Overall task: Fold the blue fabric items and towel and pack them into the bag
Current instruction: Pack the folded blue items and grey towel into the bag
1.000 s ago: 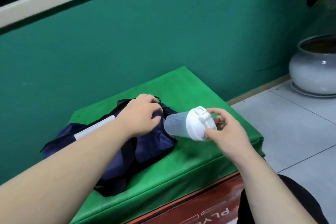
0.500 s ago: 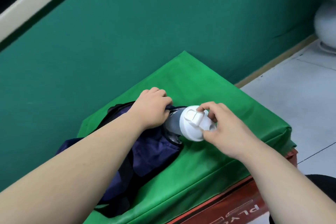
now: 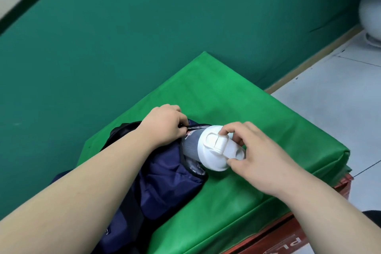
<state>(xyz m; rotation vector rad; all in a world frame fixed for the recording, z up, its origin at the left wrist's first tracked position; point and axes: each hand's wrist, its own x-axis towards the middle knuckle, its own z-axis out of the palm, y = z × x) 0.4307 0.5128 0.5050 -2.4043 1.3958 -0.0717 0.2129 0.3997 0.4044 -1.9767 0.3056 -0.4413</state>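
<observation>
Bag (image 3: pixel 171 181), navy fabric, lay on its side on the green mat (image 3: pixel 247 109), its opening toward mat centre. Head view: left hand (image 3: pixel 165 126) pinched the upper edge of the bag opening, fingers curled on the fabric. Right hand (image 3: pixel 257 156) gripped the white lid (image 3: pixel 214 148) of a clear bottle (image 3: pixel 190 144), fingertips round the rim. The bottle lay tilted, base end inside the bag opening, lid end outside. The mat sat on a red box (image 3: pixel 288 239). Teal wall (image 3: pixel 185 16) behind; grey tile floor (image 3: pixel 340 109) and a pale pot (image 3: pixel 371 6) at right.
</observation>
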